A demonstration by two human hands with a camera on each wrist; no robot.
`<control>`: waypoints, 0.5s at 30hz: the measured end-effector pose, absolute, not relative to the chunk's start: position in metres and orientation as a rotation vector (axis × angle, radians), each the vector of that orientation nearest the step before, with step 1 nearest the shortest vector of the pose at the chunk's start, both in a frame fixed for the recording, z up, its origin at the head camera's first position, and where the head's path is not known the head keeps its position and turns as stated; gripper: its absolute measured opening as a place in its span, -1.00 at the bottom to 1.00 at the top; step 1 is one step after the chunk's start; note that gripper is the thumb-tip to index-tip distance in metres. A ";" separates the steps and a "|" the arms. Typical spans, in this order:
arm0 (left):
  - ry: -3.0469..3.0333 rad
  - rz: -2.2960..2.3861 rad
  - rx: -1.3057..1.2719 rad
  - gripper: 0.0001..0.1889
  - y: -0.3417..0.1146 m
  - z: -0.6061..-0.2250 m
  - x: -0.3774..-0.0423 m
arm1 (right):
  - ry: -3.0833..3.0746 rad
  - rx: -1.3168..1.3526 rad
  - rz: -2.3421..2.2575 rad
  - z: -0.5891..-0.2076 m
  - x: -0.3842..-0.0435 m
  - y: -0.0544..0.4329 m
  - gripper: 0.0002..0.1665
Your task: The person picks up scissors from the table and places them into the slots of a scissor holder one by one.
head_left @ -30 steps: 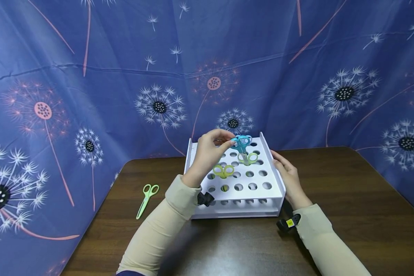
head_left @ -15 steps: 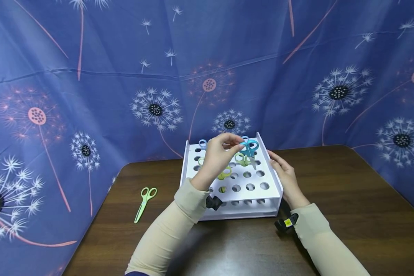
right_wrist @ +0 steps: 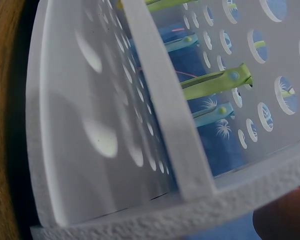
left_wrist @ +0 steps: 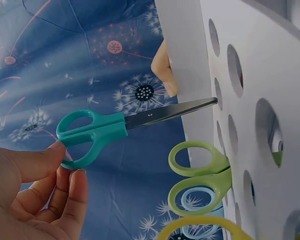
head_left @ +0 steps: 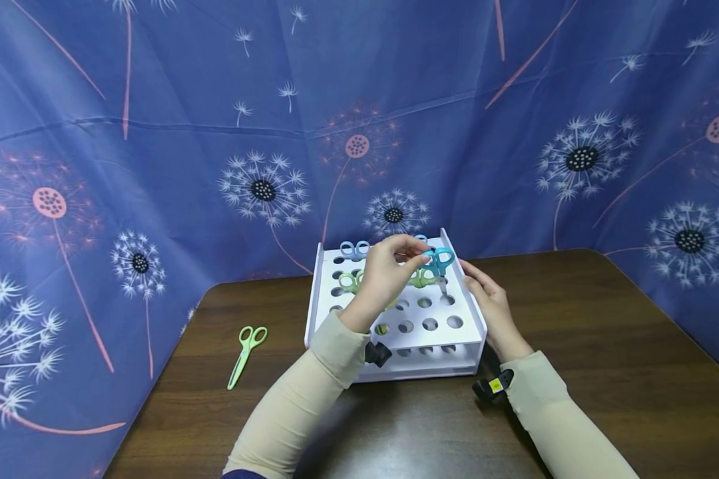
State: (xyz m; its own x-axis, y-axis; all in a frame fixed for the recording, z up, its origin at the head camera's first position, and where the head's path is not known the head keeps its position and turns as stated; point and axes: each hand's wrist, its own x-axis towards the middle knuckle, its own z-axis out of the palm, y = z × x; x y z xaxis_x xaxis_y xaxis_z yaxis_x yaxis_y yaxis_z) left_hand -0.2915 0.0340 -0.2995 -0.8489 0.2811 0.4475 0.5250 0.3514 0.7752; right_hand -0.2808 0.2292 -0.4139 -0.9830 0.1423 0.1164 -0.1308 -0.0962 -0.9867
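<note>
My left hand [head_left: 386, 276] pinches one handle loop of teal scissors [head_left: 440, 261] between thumb and fingers. These scissors are held above the right part of a white rack [head_left: 477, 326] with rows of round holes. In the left wrist view the shut blades [left_wrist: 165, 114] point at the holed top, the tip at or very near a hole. My right hand [head_left: 496, 309] rests against the rack's right outer wall, fingers along it. Lime scissors [left_wrist: 221, 167], yellow scissors [left_wrist: 210, 220] and light blue scissors [head_left: 355, 254] stand handles up in the rack.
Another pair of green scissors [head_left: 243, 359] lies on the brown table [head_left: 174, 412], left of the rack. More green handles [head_left: 351, 286] show at the rack's left. Below the top panel, blades in green covers [right_wrist: 210, 85] hang down. A blue dandelion-print cloth [head_left: 311, 60] hangs behind.
My left hand has carried the teal scissors rightward across the rack, and their blades now point down near its right side. My right hand stays at the right wall. The head view has shifted slightly.
</note>
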 end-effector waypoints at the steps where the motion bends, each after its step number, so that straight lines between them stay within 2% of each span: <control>1: -2.380 -1.497 -0.723 -0.89 0.034 -0.300 -0.291 | -1.972 -0.007 2.203 -0.414 -0.281 0.229 -0.43; 15: -2.425 -1.490 -0.682 -0.92 0.041 -0.315 -0.293 | -1.936 0.051 2.208 -0.417 -0.283 0.230 -0.46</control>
State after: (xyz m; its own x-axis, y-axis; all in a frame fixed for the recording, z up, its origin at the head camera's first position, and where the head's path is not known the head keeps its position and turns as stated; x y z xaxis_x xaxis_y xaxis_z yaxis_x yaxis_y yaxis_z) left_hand -0.2928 0.0406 -0.3150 -0.8696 0.2733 0.4112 0.4903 0.3799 0.7844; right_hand -0.2830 0.2305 -0.4175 -0.9785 0.1299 0.1599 -0.1756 -0.1195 -0.9772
